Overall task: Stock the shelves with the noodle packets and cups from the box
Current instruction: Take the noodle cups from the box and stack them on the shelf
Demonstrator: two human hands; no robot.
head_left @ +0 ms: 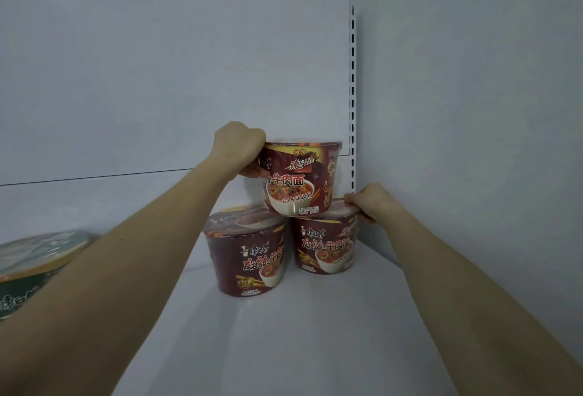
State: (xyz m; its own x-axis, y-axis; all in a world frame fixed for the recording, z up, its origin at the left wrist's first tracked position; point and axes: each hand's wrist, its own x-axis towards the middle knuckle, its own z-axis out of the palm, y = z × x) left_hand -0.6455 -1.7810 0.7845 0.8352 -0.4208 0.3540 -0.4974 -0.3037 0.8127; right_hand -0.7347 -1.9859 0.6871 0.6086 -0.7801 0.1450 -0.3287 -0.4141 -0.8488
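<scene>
Shelf, right rear corner, next to the slotted upright: three dark red noodle cups in a pyramid.

- Top cup: upright, lid up, long axis vertical, printed face toward you. Its base is on the lids of the two cups below, spanning the gap between them. Legible: "牛肉面", with "内含" above.
- Left lower cup: upright on the shelf. Legible: "康师傅", "麻辣牛", "经典".
- Right lower cup: upright, nearest the corner. Legible: "康师傅", "麻辣牛肉面".

Your left hand grips the top cup at its left rim, fingers curled over the lid edge and thumb under it. Your right hand pinches the right lower cup's lid rim on its right side, fingers bent together.

A green-lidded cup sits at the far left, partly hidden by your forearm; its writing is unreadable.
</scene>
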